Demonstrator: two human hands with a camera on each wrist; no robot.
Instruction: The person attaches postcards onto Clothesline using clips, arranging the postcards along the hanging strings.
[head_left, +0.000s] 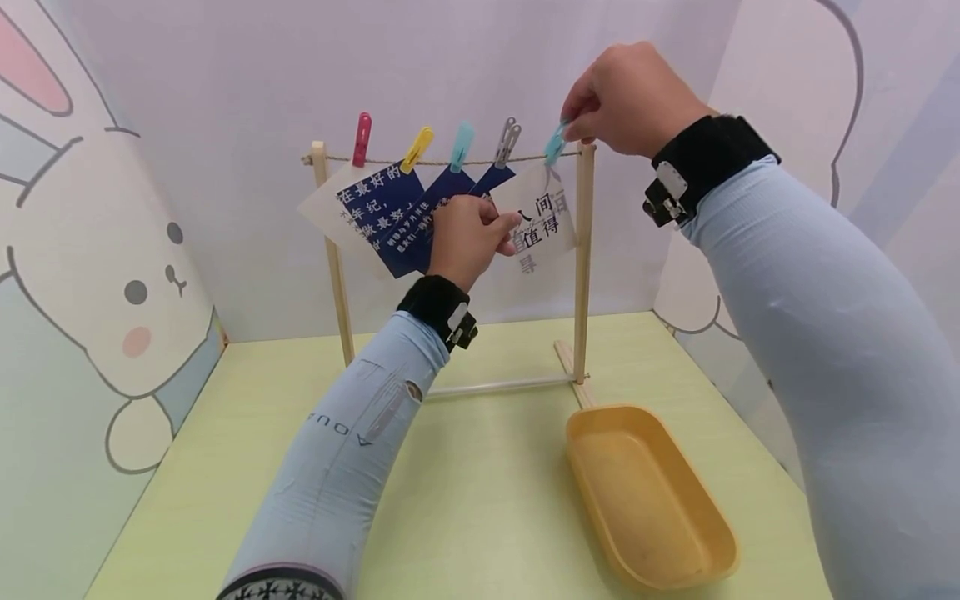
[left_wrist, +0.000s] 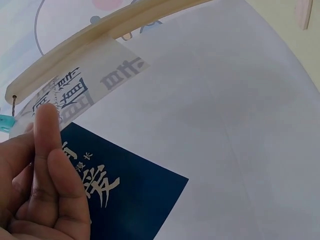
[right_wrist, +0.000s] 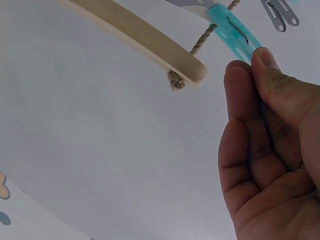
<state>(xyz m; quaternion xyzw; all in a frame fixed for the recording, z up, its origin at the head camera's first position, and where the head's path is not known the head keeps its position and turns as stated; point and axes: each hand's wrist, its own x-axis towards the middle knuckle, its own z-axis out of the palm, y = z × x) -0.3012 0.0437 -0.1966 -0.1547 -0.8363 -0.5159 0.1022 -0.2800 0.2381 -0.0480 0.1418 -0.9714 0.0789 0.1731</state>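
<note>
At the right end of the twine line (head_left: 528,158), my right hand (head_left: 633,96) pinches a light blue clothespin (right_wrist: 234,31) by its handle ends. The clothespin's other end sits over the twine, at the top of a translucent white card (head_left: 557,200) with dark lettering. My left hand (head_left: 467,237) holds that card's left edge between thumb and fingers. Behind the left hand, a dark blue card (left_wrist: 135,185) hangs from the line, partly hidden. Left of it are another blue clothespin (head_left: 462,148) and a grey clothespin (head_left: 507,143).
A yellow clothespin (head_left: 417,150) and a red clothespin (head_left: 362,139) hold more cards (head_left: 382,204) further left. Wooden posts (head_left: 583,275) carry the line. On the pale green table, a yellow tray (head_left: 637,467) stands right of my left forearm. Printed walls (head_left: 97,250) flank the table.
</note>
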